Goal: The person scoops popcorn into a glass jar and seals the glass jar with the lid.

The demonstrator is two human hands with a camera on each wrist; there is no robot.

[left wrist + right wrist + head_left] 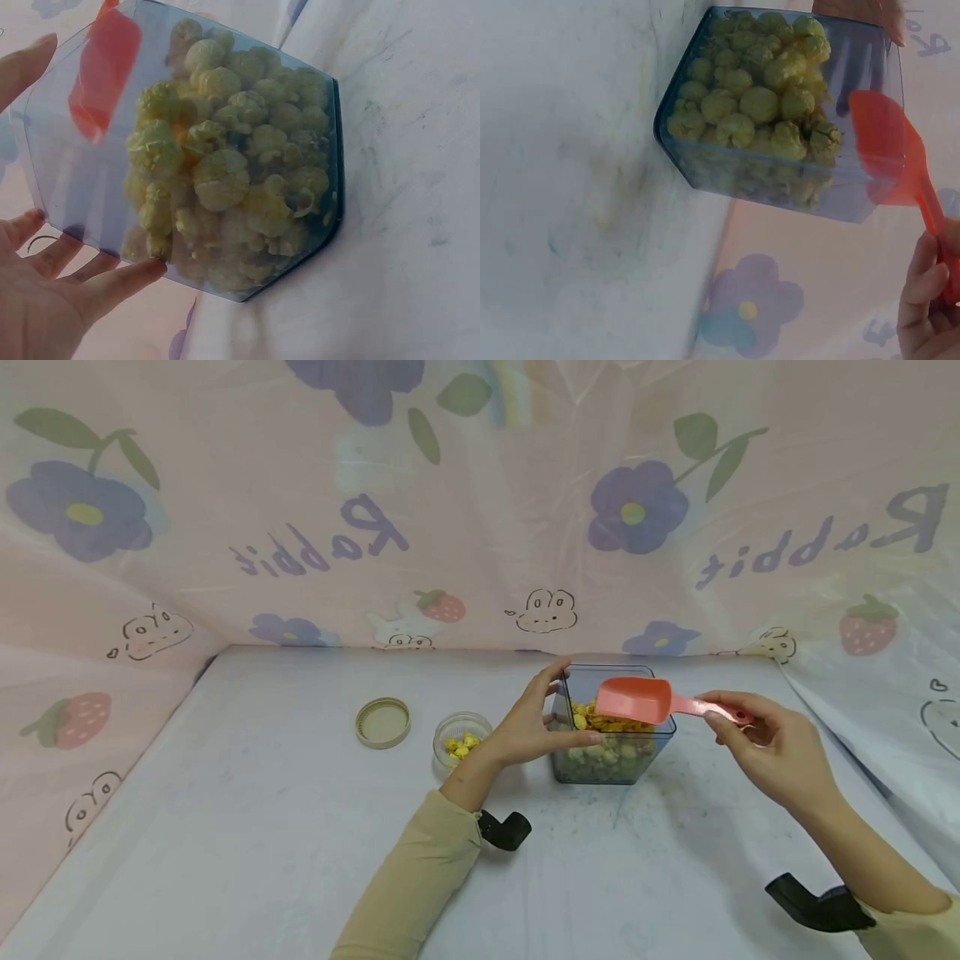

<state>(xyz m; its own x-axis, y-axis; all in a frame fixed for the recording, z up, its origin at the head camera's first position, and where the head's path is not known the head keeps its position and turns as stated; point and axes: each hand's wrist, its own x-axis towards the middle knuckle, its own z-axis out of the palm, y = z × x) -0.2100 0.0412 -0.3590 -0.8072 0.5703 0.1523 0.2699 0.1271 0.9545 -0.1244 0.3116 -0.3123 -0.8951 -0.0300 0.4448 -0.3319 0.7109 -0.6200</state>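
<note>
A clear, dark-tinted square container (611,760) stands upright on the table, about half full of yellow popcorn (225,176). My left hand (525,722) grips its left side, the thumb along the near rim and the other fingers spread over the side wall toward the far corner. Between thumb and fingers my right hand (780,743) holds the handle of a pink scoop (636,700). The scoop's bowl is over the container's opening, above the popcorn, and its visible hollow looks bare. Through the wall, the right wrist view shows the scoop's tip (874,124) below the rim.
Left of the container, partly behind my left wrist, is a small clear jar (459,727) with a few popcorn pieces. Farther left lies a round beige lid (382,722). A printed curtain (480,527) hangs along the back and sides of the white table (262,827).
</note>
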